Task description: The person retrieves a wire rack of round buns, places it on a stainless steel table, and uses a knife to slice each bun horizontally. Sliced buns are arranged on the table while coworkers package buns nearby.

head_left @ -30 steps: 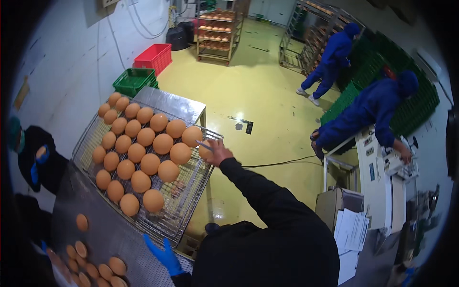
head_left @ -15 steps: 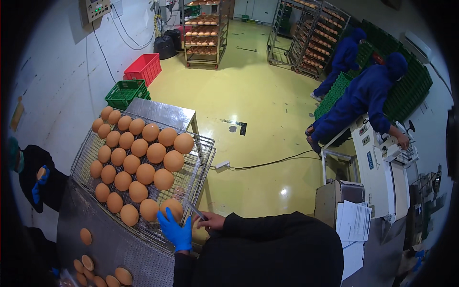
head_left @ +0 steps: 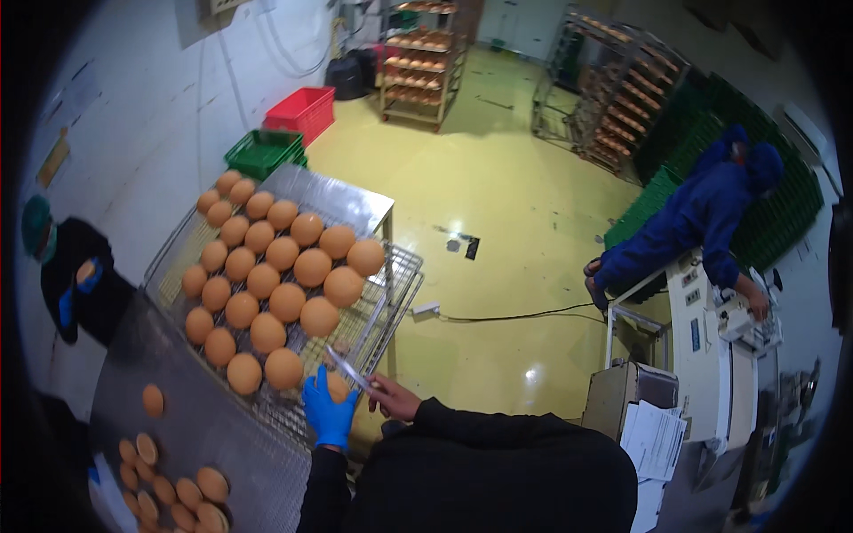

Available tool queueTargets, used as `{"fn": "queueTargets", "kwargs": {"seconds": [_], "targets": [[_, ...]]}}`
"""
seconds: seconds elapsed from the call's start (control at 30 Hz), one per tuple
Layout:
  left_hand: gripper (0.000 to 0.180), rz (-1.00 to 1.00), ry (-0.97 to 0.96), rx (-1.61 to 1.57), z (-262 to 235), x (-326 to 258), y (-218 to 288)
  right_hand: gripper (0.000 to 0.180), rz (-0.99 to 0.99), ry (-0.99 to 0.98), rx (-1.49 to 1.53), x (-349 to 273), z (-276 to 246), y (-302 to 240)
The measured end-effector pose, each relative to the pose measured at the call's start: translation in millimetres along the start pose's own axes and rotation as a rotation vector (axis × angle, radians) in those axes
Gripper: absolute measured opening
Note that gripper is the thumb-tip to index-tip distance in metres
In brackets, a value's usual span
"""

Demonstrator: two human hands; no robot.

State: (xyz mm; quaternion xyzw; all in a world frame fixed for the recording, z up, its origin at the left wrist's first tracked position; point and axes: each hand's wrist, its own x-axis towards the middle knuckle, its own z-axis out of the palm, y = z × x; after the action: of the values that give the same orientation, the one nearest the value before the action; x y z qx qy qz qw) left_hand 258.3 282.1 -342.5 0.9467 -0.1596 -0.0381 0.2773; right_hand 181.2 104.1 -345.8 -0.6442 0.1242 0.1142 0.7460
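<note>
My left hand (head_left: 329, 413), in a blue glove, is closed around a round brown bun (head_left: 338, 387) at the near corner of a wire rack (head_left: 398, 298). In my bare right hand (head_left: 392, 398) is a knife (head_left: 347, 367), its blade pointing up and to the left, just beyond that bun. Whether the blade touches the bun I cannot tell. Rows of similar smooth brown buns (head_left: 286, 302) cover most of the rack. Loose buns (head_left: 188, 493), some showing a pale flat face, lie on the perforated steel table (head_left: 258, 457) to the left.
At far left a person (head_left: 71, 275) in dark clothes and blue gloves holds a bun. On the right, a co-worker (head_left: 702, 218) in blue leans over a white machine (head_left: 711, 346). Green crates (head_left: 264, 153), a red crate (head_left: 300, 114) and a loaded rack trolley (head_left: 422, 67) stand beyond. A cable (head_left: 515, 314) crosses the floor.
The view has shifted. My left hand has drawn the bun from the end of its row toward my right hand. The knife blade now shows more fully. The co-worker's posture looks much the same.
</note>
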Motion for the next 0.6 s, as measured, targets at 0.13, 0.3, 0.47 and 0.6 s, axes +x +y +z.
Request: {"fn": "queueTargets", "kwargs": {"seconds": [0.13,0.3,0.47,0.6], "targets": [[0.069,-0.23,0.007,-1.384,-23,-34,-24,0.024,-0.077,0.016,0.004,1,7,-2],[0.071,-0.321,0.097,-2.194,-74,-86,-14,0.02,-0.186,-0.01,-0.147,2,2,-40],[0.07,-0.375,0.29,-2.388,-88,-113,0,0.01,-0.249,-0.064,-0.296,14,23,-63],[0.062,-0.379,0.469,-2.02,-82,-117,2,0.01,-0.438,-0.231,-0.512,-13,63,-75]]}}
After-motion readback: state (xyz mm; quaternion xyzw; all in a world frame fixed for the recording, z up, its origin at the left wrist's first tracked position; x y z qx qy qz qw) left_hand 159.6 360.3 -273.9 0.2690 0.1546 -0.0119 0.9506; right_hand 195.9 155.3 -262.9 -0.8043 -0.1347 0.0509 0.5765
